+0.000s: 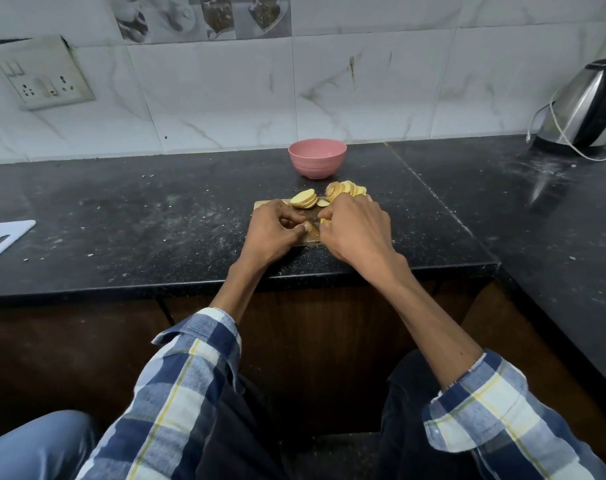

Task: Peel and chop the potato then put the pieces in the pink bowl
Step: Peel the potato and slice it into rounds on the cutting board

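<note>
black counter (156,216): kettle (585,109) right; pink bowl (317,157) behind slices (305,198)

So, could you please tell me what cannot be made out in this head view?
- Inside of the round pink bowl: hidden by its near wall.
- What the right hand grips: covered by its curled fingers.
- Wooden chopping board: mostly under both hands.
- Steel kettle: cut by the right edge.

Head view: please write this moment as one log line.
stage: chopping | left hand: on chopping board, fingers curled | right hand: grips yellow piece | potato slices: on board | pink bowl: contents unseen
</note>
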`<state>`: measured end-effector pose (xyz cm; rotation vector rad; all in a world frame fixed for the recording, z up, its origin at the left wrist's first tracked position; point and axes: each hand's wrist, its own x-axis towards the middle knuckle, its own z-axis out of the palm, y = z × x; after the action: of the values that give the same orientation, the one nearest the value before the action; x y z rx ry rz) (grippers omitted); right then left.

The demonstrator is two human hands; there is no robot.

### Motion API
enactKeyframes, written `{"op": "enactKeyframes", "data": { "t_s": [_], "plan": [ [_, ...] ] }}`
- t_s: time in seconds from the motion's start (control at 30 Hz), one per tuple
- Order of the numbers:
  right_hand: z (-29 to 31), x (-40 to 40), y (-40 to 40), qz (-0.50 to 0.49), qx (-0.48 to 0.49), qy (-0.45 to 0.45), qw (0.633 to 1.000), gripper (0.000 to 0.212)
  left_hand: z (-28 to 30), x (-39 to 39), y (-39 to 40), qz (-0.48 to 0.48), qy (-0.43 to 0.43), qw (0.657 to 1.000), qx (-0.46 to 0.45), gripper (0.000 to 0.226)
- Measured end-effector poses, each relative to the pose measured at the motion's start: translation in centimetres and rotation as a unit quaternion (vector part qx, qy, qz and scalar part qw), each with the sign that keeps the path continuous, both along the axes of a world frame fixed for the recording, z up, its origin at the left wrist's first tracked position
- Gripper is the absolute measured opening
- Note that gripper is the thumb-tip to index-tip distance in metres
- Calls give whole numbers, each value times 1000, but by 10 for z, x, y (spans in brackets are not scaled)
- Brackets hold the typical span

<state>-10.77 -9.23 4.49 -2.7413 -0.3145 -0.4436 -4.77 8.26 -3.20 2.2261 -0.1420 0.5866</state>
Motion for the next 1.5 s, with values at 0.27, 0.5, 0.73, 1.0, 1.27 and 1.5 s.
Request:
{"op": "enactKeyframes", "data": {
  "t_s": [0.27, 0.5, 0.73, 1.0, 1.27, 1.5],
  "plan": [
    [7, -13, 0, 14, -22, 29, 999, 32, 3, -1, -2, 17, -5, 999, 29, 7],
    [8, -34, -21, -4, -3, 29, 1000, 30, 0, -3, 2, 16, -1, 1000, 23, 14],
    [-3, -30, -6, -1, 10, -32, 999, 31, -1, -5, 5, 31, 4, 999, -20, 12],
    [-9, -9, 13, -14, -44, -19, 999, 25, -3, -1, 5, 24, 6, 999, -27, 9],
    [-3, -11, 21, 17, -87, 10, 996, 30, -3, -2, 5, 31, 4, 999, -10, 5],
    [-1, -10, 18, 9, -76, 26, 997, 30, 3, -6, 3, 40, 17, 999, 5, 4]
  ]
}}
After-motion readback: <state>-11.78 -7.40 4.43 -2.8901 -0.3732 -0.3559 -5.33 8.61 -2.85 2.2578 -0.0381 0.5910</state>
